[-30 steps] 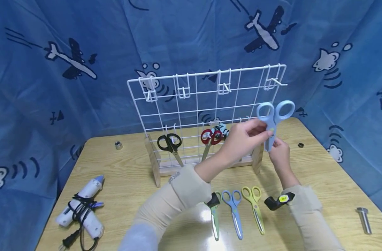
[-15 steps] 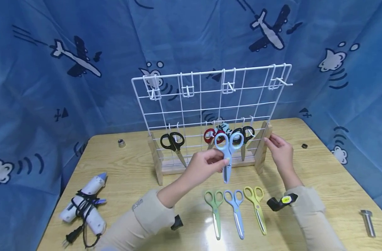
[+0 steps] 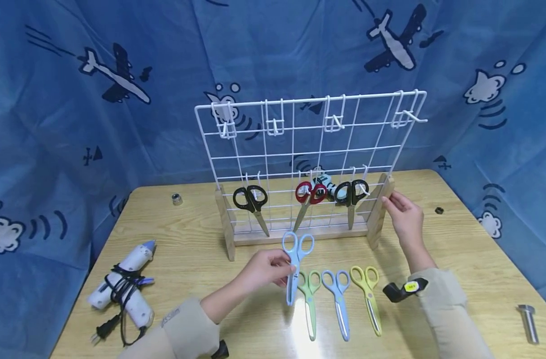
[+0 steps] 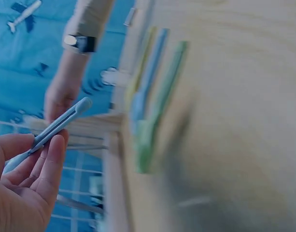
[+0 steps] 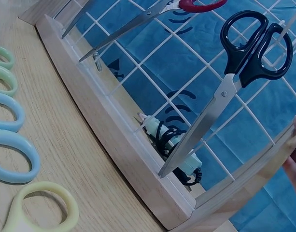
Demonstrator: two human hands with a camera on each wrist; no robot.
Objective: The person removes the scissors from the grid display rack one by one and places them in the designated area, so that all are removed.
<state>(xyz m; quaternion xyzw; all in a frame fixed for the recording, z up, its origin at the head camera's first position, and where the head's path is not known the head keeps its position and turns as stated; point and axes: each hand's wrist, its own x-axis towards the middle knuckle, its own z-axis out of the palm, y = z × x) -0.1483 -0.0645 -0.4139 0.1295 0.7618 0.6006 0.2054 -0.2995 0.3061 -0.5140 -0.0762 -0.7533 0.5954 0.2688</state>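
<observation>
My left hand (image 3: 263, 269) pinches light blue scissors (image 3: 292, 290) by the closed blades, handle rings up, over the table just left of the green scissors (image 3: 310, 301). Blue scissors (image 3: 339, 304) and yellow scissors (image 3: 370, 304) lie beside the green pair. My right hand (image 3: 406, 219) grips the right wooden leg (image 3: 378, 217) of a white wire rack (image 3: 295, 155), thumb and fingers on its edge. Black-handled scissors (image 3: 252, 202), red-handled scissors (image 3: 307, 197) and another black-handled pair (image 5: 239, 55) hang from the rack's lower hooks.
Four-free upper hooks aside, a glue gun (image 3: 122, 286) wrapped in black cord lies at the left. Behind the rack is a light blue corded object (image 5: 174, 145). A metal nut (image 3: 177, 199), a dark nut (image 3: 439, 210) and a bolt (image 3: 529, 324) lie around the table.
My left hand has carried the light blue scissors from the rack's right end, leftward and down toward the table front. My right hand has left the scissors' tip and taken hold of the wooden leg.
</observation>
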